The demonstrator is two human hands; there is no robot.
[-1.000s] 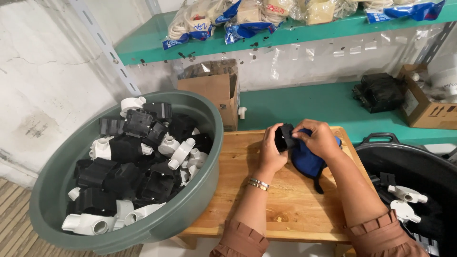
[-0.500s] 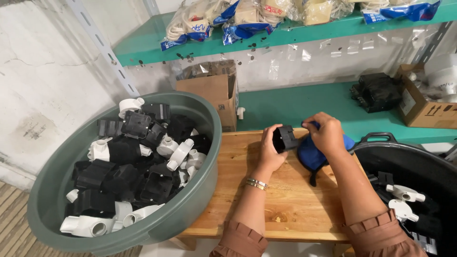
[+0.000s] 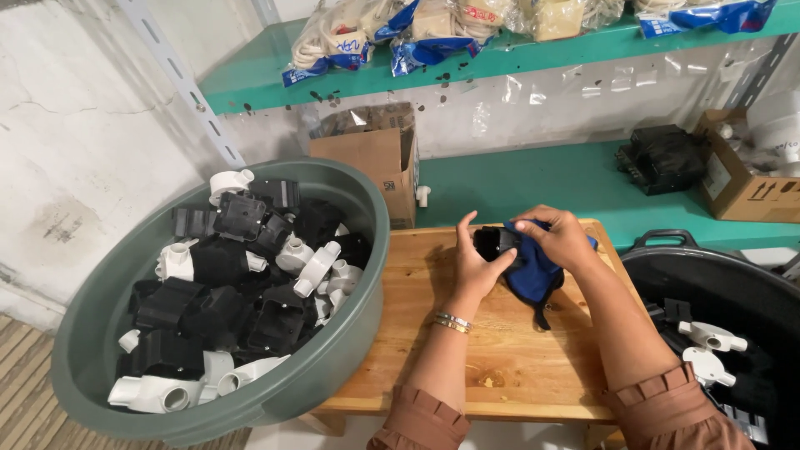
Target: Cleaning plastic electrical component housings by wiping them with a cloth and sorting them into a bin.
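Note:
My left hand grips a small black plastic box above the wooden table. My right hand presses a blue cloth against that box. Both hands hover over the table's far middle. A gold bangle circles my left wrist. At my left stands a big green basin heaped with black boxes and white pipe fittings.
A black tub with black and white fittings sits at the right. A cardboard box stands behind the basin on the green lower shelf. Another carton and black parts rest at the back right. Bagged goods line the upper shelf.
The hands with the box and cloth stay over the table. My right hand has shifted a little along the box while rubbing the cloth on it.

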